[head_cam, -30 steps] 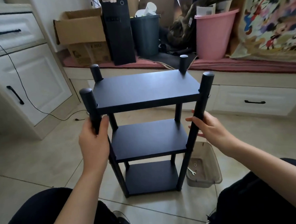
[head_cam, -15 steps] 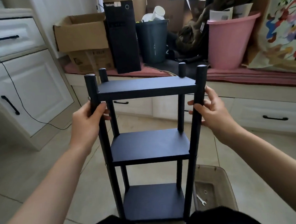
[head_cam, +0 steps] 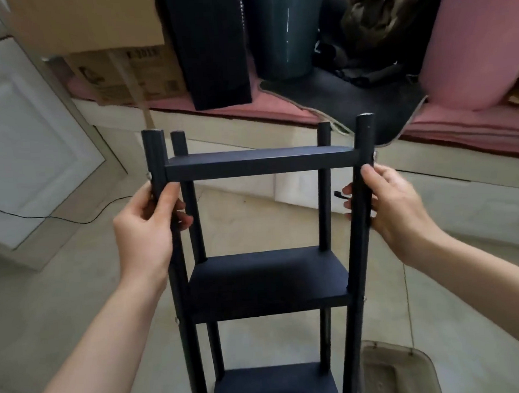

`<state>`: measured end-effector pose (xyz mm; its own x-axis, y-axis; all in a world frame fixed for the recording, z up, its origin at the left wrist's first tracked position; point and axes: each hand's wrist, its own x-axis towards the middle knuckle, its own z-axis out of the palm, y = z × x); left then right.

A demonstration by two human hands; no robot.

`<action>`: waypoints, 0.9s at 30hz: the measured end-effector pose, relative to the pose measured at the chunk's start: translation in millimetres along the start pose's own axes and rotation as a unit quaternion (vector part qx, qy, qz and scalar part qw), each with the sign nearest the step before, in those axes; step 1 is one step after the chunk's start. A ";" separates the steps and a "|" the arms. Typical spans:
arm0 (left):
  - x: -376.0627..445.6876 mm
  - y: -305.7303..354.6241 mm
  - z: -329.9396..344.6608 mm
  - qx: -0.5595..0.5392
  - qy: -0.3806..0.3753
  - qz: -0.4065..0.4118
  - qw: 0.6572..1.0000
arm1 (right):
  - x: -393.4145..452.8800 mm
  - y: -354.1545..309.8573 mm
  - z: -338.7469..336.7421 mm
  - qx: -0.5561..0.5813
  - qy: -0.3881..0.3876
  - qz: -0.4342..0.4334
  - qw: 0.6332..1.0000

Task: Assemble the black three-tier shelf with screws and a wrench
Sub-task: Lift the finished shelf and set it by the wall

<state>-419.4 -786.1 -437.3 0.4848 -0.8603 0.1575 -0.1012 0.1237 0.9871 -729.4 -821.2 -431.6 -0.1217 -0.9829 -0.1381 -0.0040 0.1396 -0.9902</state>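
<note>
- The black three-tier shelf (head_cam: 259, 163) stands upright in the middle of the view, above the tiled floor (head_cam: 77, 296); all three boards sit between four round posts. Its feet are out of the frame, so I cannot tell if it rests on the floor or is lifted.
- The left hand (head_cam: 147, 229) is wrapped around the front left post (head_cam: 155, 159) just under the top board, and the right hand (head_cam: 394, 210) is curled around the front right post (head_cam: 364, 148) at the same height.
- Small screw heads (head_cam: 374, 155) show on the outer sides of the posts, so I judge the assembly is nearly finished or finished.
- Risk: if some screw is not tight, the frame may twist or a board may drop when the hands pull or lift by the posts only.
- Risk: the shelf is tall and narrow, so a push at the top can tip it towards the plastic tray (head_cam: 411, 365) just beside its right side.
- This clear tray is cut by the frame edge; its content I cannot make out.
- Further behind, on the pink-covered ledge (head_cam: 459, 131), are a cardboard box (head_cam: 125, 74), a dark bin (head_cam: 285, 29) and a pink bucket (head_cam: 478, 40); their insides are not visible.
</note>
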 end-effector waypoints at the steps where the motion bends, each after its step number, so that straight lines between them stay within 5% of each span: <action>1: 2.7 0.0 -0.8 0.001 -0.004 -0.021 1.000 | 6.0 -3.1 0.8 0.004 0.006 0.033 0.999; 8: 3.3 20.7 -14.3 0.029 -0.071 -0.229 0.970 | 6.4 -20.8 9.3 -0.092 -0.003 0.154 0.984; 13: -16.0 38.9 -23.3 0.079 -0.050 -0.272 0.958 | -27.3 -23.2 10.1 -0.111 0.007 0.156 0.982; 19: -28.6 104.8 -41.8 0.093 -0.047 -0.271 0.957 | -63.6 -70.3 5.9 -0.078 0.013 0.170 0.982; 27: -41.4 265.4 -60.4 0.067 -0.072 -0.220 0.971 | -130.2 -226.2 -1.9 -0.084 0.028 0.122 0.989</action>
<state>-413.9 -687.8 -180.2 0.3809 -0.8771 -0.2926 -0.0300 -0.3280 0.9442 -714.5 -724.6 -189.6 -0.1943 -0.9099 -0.3665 -0.1328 0.3946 -0.9092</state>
